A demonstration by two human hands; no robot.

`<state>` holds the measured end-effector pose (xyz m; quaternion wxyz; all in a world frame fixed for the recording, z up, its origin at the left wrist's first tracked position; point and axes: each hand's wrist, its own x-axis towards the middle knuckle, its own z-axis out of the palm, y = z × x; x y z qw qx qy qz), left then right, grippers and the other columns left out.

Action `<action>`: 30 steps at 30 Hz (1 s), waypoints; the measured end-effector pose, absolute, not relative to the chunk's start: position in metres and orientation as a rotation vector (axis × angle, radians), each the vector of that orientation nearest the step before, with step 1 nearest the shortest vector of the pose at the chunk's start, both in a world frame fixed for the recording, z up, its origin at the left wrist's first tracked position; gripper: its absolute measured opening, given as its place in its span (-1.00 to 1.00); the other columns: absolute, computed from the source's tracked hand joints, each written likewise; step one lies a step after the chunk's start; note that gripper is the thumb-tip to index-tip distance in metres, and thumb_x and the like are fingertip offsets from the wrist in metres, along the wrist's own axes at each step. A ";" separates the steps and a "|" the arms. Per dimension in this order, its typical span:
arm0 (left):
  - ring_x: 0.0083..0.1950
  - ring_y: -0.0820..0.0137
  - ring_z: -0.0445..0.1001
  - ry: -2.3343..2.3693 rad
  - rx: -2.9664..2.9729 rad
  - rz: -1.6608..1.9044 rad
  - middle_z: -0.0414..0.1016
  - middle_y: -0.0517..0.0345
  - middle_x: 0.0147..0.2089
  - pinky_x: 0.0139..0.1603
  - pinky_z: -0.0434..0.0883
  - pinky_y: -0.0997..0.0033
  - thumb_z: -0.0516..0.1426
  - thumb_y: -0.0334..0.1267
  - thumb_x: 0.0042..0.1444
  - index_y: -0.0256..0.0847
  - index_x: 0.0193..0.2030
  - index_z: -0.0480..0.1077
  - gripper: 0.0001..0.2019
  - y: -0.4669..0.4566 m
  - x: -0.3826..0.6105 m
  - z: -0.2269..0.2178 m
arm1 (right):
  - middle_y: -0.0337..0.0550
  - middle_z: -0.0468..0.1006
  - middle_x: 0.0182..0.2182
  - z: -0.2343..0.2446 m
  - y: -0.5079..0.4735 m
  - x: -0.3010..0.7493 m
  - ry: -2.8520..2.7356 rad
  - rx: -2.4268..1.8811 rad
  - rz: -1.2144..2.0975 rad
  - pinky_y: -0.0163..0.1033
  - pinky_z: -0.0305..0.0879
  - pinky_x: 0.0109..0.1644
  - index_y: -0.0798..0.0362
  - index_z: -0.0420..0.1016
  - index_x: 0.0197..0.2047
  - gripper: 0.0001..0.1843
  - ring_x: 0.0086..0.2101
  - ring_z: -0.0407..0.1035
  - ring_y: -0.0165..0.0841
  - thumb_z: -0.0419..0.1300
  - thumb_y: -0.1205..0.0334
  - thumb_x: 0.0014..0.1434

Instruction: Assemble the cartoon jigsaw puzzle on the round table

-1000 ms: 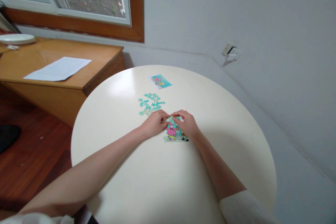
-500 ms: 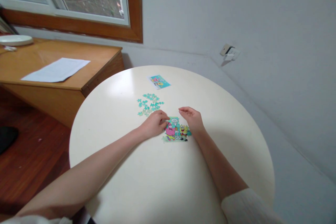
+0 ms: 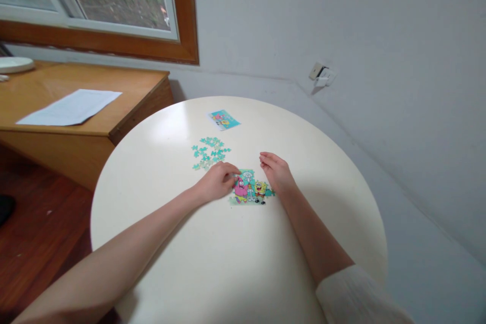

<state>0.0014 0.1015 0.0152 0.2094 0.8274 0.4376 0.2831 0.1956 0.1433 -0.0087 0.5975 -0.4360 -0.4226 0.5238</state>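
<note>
A partly joined jigsaw puzzle with cartoon figures, one pink, one yellow and one pale, lies flat on the round white table. My left hand rests at its upper left edge, thumb and forefinger closed on that edge; whether a single piece sits between them is hidden. To the upper right of the puzzle, my right hand hovers with its fingertips pinched together. Anything in that pinch is too small to make out. Several loose turquoise puzzle pieces are spread just beyond my left hand.
Farther back on the table lies a picture card with similar cartoon figures. At the left stands a wooden desk bearing a sheet of paper and a white round object. A wall with a socket and plug borders the table.
The whole view has shifted slightly, so everything sits a little farther left. My left fingers have moved slightly at the puzzle's edge; my right fingertips are drawn closer together.
</note>
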 end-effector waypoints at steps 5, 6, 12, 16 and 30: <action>-0.18 0.34 0.44 1.244 2.222 0.814 0.53 0.02 -0.20 -0.12 0.37 0.37 0.04 -0.38 0.01 -0.27 -0.23 0.49 -0.76 0.102 0.000 0.012 | -0.27 0.44 -0.56 -0.004 0.140 0.198 -0.835 -0.954 1.292 -0.29 0.26 -0.35 0.02 0.49 -0.49 -0.74 -0.46 0.31 -0.45 0.38 0.22 -0.36; -0.18 0.35 0.44 1.251 2.204 0.826 0.53 0.01 -0.20 -0.13 0.37 0.38 0.03 -0.38 0.01 -0.27 -0.22 0.48 -0.76 0.102 0.000 0.012 | -0.28 0.43 -0.56 -0.004 0.140 0.197 -0.820 -0.954 1.291 -0.29 0.26 -0.36 0.02 0.49 -0.49 -0.74 -0.46 0.31 -0.45 0.38 0.22 -0.36; -0.33 0.40 0.42 1.387 2.058 0.929 0.52 0.05 -0.27 -0.30 0.35 0.42 -0.01 -0.34 0.04 -0.25 -0.26 0.48 -0.75 0.104 -0.004 0.018 | -0.28 0.44 -0.57 -0.006 0.143 0.202 -0.744 -1.007 1.124 -0.31 0.24 -0.40 0.04 0.49 -0.52 -0.79 -0.49 0.29 -0.47 0.34 0.24 -0.35; -0.40 0.41 0.38 1.502 1.933 1.047 0.51 0.06 -0.36 -0.33 0.32 0.40 -0.01 -0.29 0.03 -0.26 -0.32 0.48 -0.76 0.110 -0.011 0.019 | -0.29 0.44 -0.57 -0.011 0.151 0.218 -0.671 -1.154 0.755 -0.32 0.21 -0.43 0.06 0.47 -0.51 -0.84 -0.51 0.27 -0.48 0.27 0.25 -0.28; -0.55 0.53 0.24 1.502 1.233 1.635 0.41 0.17 -0.52 -0.50 0.21 0.50 0.07 -0.28 -0.16 -0.30 -0.44 0.45 -0.82 0.144 -0.063 0.033 | -0.27 0.44 -0.58 -0.017 0.155 0.225 -0.678 -1.176 0.719 -0.30 0.21 -0.41 0.09 0.48 -0.50 -0.84 -0.51 0.27 -0.47 0.24 0.27 -0.29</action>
